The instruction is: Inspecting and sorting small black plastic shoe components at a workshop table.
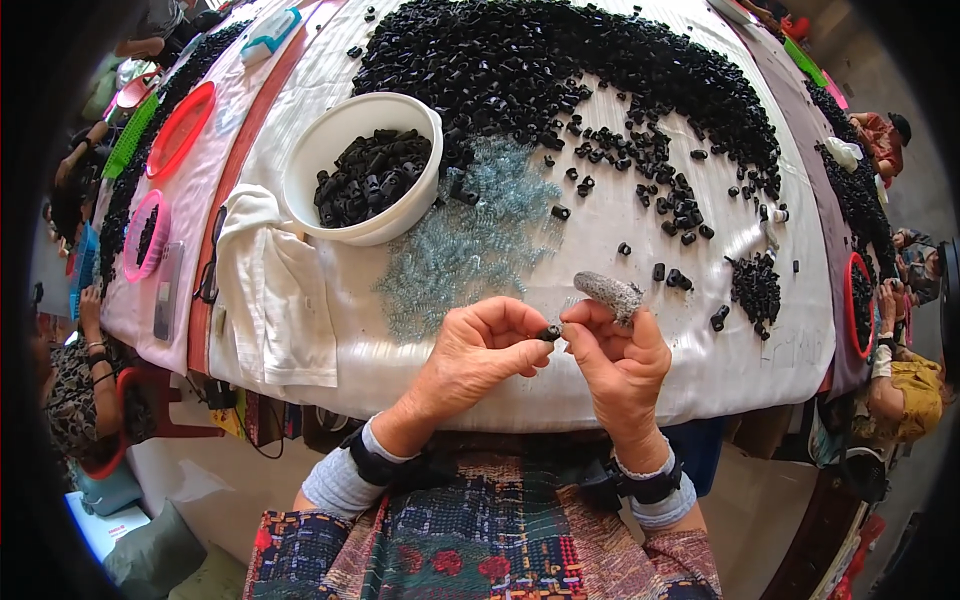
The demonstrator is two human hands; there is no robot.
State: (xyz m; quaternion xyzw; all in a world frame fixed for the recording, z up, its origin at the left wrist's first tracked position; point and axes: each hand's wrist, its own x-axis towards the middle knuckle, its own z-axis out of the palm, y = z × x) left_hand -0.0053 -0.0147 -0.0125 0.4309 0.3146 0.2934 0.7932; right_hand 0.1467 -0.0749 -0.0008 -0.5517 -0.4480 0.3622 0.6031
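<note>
My left hand (487, 348) pinches a small black plastic part (549, 333) between thumb and index finger. Close beside it, my right hand (622, 365) has its thumb and finger pressed together, with what looks like a thin coil spring (568, 304) at their tips. A grey, worn finger cover (610, 292) sits on a finger of that hand. Just beyond my left hand spreads a heap of pale metal springs (470, 250). Loose black parts (672, 276) lie past my right hand, near a small pile of tiny black pieces (756, 290).
A white bowl (425, 200) of black parts stands at the left, with a white cloth (275, 300) next to it. A large heap of black parts (520, 70) covers the table's far side. Other people (905, 390) sit at tables on both sides, with coloured baskets (180, 130).
</note>
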